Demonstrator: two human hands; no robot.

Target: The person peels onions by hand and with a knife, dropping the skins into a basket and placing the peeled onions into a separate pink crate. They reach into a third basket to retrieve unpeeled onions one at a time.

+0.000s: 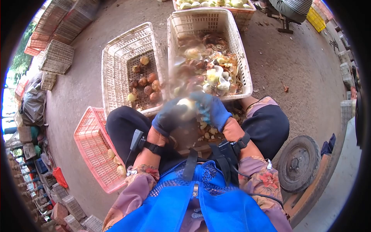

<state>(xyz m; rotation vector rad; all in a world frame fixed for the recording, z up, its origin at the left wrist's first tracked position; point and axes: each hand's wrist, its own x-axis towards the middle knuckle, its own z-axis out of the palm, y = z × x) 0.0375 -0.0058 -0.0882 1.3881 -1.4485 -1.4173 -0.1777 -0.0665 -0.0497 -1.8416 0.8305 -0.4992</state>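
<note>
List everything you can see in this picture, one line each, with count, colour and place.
fruit in hands: one, pale yellow, between both gloved hands, blurred
left white crate: one, white, ahead on the left, holding about ten brown and yellowish fruits
right white crate: one, white, ahead on the right, filled with peels and scraps
pink crate: one, pink, by the left knee, with a few pale peeled fruits
far crate: one, at the top edge, full of pale green fruit
stacked crates: several, white and pink, far left
wheel: one, dark, lower right
scraps: several, pale, between the knees
apron: one, blue, at the bottom
left hand: blue glove, on the fruit
right hand: blue glove, on the fruit
</note>
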